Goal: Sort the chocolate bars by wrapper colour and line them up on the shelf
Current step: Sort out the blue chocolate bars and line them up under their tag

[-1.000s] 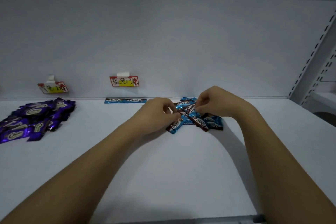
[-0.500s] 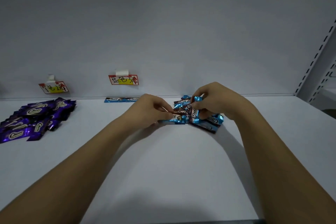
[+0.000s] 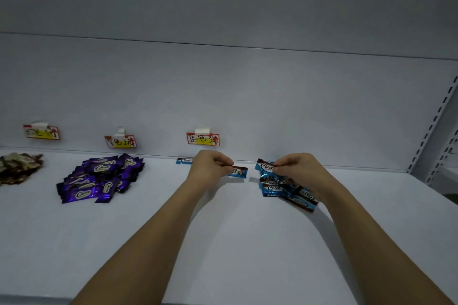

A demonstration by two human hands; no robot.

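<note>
While the near half of the white shelf (image 3: 223,242) carries only the two forearms, giving wide bare room to draw a bar back or slide one sideways, the near lip sits at the very bottom of the view, so anything pulled too far toward the person could go over it. Farther in, the left hand (image 3: 210,168) pinches one blue bar (image 3: 239,172) by its end, lifted just above the shelf, and the right hand (image 3: 297,171) pinches another blue bar (image 3: 266,167) at the far top of the loose blue pile (image 3: 287,190), which lies heaped and crossed at centre right. To the left, well apart, the purple bars (image 3: 99,179) lie grouped by colour but overlapping rather than lined up, and a brownish heap (image 3: 18,167) sits at the far left edge, too dim to read. By my reading the colour sorting looks mostly done, while the lining up has barely begun: a single blue bar (image 3: 184,160) lies flat against the back wall (image 3: 247,96), below the blue label (image 3: 203,138), with two more labels (image 3: 120,141) farther left. Open room remains along that back edge to its right; the upright post (image 3: 431,136) closes the far right
</note>
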